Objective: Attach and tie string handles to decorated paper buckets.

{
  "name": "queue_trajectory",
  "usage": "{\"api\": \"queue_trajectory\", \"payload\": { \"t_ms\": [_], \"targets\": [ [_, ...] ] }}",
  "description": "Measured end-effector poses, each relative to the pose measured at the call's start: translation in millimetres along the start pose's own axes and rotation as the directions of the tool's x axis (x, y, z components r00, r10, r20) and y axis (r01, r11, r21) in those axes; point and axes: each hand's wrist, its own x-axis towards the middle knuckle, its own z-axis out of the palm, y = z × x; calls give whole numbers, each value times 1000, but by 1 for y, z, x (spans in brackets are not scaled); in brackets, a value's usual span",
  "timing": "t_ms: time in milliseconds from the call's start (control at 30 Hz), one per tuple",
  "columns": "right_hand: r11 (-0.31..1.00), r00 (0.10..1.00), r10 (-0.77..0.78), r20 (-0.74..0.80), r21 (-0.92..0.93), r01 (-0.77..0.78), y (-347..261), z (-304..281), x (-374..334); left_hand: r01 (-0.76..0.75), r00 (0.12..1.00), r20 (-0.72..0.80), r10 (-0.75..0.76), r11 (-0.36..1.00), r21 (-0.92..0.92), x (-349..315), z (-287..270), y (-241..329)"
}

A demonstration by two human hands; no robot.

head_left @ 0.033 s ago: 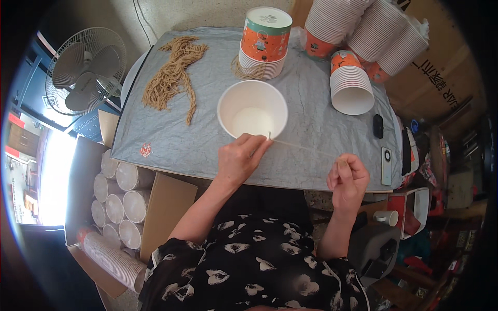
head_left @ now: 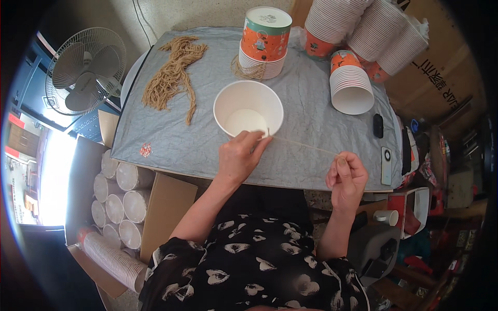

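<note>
— Two hands at work? State their condition.
— The left hand (head_left: 237,157) pinched one end of a tan string (head_left: 303,145) at the near rim of a white paper cup (head_left: 248,109); the right hand (head_left: 346,177) pinched the other end, string taut between.
— Surface?
— A grey-covered table (head_left: 171,140), its near edge just beyond the hands. A bundle of strings (head_left: 173,75) lay far left; orange-printed cup stacks (head_left: 263,41) stood behind.
— Surroundings?
— A fan (head_left: 85,70) left, a cardboard box of cups (head_left: 122,199) below.
</note>
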Motion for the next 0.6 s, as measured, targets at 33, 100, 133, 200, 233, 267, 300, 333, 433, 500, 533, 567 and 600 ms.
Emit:
{"api": "queue_trajectory", "payload": {
  "t_ms": [33, 100, 133, 200, 233, 267, 300, 333, 433, 500, 533, 567, 600],
  "targets": [
    [1000, 998, 24, -64, -12, -25, 4, 2, 1, 31, 995, -89, -42, 992, -125, 6, 7, 3],
    [999, 998, 37, -43, -36, -38, 8, 4, 2, 3, 993, -114, -30, 973, -233, 16, 12, 23],
    [997, 998, 51, -23, -60, -52, 10, 5, 4, -28, 990, -140, -20, 941, -336, 20, 12, 30],
    [997, 998, 56, -14, -51, -57, 15, 9, 4, 223, 964, 253, -81, 765, -604, 7, 11, 40],
    [997, 998, 67, -9, -42, -67, 18, 10, 4, 447, 867, 490, -90, 576, -685, -1, 12, 48],
    [995, 996, 94, 9, -28, -94, 22, 9, 2, 539, 816, 575, -62, 444, -716, -7, 12, 56],
    [995, 996, 93, 11, -28, -93, 22, 9, 3, 624, 759, 651, -20, 305, -719, -10, 12, 62],
    [996, 995, 92, 27, -20, -92, 22, 8, 3, 692, 703, 711, 32, 200, -694, -11, 12, 63],
    [994, 994, 105, 39, -12, -105, 24, 4, 3, 673, 683, 721, 112, 288, -682, -29, 22, 42],
    [993, 992, 117, 37, -8, -117, 28, -2, 6, 671, 683, 729, 36, 362, -647, -32, 12, 29],
    [987, 988, 152, 6, 56, -152, 30, -6, 8, 667, 684, 728, -35, 433, -606, -33, 6, 22],
    [975, 982, 189, -22, 121, -185, 33, -10, 9, 620, 737, 669, -96, 491, -612, -33, -1, 17],
    [974, 981, 193, -23, 122, -189, 37, -15, 11, 623, 734, 671, -99, 490, -609, -34, -7, 8]
  ]
}}
